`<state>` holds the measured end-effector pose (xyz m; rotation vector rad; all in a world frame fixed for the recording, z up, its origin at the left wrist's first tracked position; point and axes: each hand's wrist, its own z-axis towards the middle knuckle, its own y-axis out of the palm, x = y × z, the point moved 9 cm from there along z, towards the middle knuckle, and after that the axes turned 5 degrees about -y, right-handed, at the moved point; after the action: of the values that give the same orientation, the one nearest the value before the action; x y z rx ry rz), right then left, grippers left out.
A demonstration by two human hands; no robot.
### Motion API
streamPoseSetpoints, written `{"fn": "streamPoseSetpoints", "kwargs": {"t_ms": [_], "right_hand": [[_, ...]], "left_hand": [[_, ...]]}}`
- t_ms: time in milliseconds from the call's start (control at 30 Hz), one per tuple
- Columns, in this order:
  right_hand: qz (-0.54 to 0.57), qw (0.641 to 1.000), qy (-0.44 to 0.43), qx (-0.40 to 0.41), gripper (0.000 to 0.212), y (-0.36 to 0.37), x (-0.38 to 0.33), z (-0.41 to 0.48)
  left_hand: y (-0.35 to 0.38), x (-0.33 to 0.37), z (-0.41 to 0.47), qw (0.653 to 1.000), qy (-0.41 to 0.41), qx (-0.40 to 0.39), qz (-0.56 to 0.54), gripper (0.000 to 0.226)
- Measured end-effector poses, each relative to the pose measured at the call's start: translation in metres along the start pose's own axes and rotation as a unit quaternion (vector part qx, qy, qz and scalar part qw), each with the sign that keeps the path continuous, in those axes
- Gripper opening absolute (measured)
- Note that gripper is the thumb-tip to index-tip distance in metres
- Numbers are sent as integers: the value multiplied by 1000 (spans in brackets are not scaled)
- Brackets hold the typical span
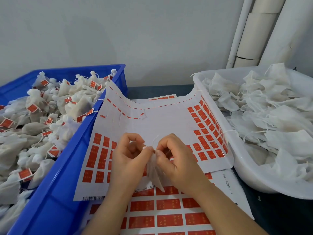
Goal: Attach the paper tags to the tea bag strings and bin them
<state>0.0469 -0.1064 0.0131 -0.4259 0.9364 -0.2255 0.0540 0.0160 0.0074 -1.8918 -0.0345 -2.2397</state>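
Note:
A white tea bag (155, 170) hangs between my two hands over a sheet of red sticker tags (152, 129). My left hand (130, 158) pinches the bag's top with thumb and fingertips. My right hand (174, 158) pinches the same spot from the other side, and the bag's thin white string (155, 139) curls up above my fingers. The sheet curves up against both containers; its middle is peeled bare, with red tags left along its left and right sides.
A blue crate (55, 192) on the left holds several tagged tea bags (42, 116). On the right, a white tub (245, 173) is piled with untagged bags (262, 112). More tag sheets (169, 217) lie underneath. A wall and white pipes (254, 31) stand behind.

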Motion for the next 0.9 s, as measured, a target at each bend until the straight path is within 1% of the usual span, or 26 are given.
{"fn": "streamPoseSetpoints", "kwargs": {"t_ms": [67, 167, 267, 400, 467, 567, 667, 733, 800, 900], "right_hand": [[1, 1000, 3, 0, 11, 0, 1, 0], [16, 1000, -4, 11, 13, -3, 0, 1], [14, 1000, -6, 18, 13, -5, 0, 2], [6, 999, -13, 36, 7, -9, -2, 2], [-6, 999, -14, 45, 8, -11, -2, 2], [-27, 998, -15, 48, 4, -12, -3, 3], [-36, 998, -21, 49, 3, -13, -5, 4], [-34, 998, -26, 46, 4, -13, -6, 4], [-27, 998, -28, 44, 4, -13, -7, 4], [-4, 998, -21, 54, 6, -16, -6, 3]], "left_hand": [[0, 8, -2, 998, 38, 9, 41, 26], [6, 20, -7, 995, 78, -14, 68, 31], [6, 23, -9, 992, 97, -10, 83, 33], [5, 24, -11, 986, 116, 16, 119, 31], [6, 23, -11, 985, 116, 10, 125, 29], [13, 15, -8, 993, 65, -33, 92, 24], [21, -1, -5, 994, -47, -103, -1, 23], [30, -8, -7, 970, -124, -171, -122, 21], [36, -10, -10, 941, -168, -210, -207, 22], [37, -14, -9, 933, -186, -214, -222, 24]]}}
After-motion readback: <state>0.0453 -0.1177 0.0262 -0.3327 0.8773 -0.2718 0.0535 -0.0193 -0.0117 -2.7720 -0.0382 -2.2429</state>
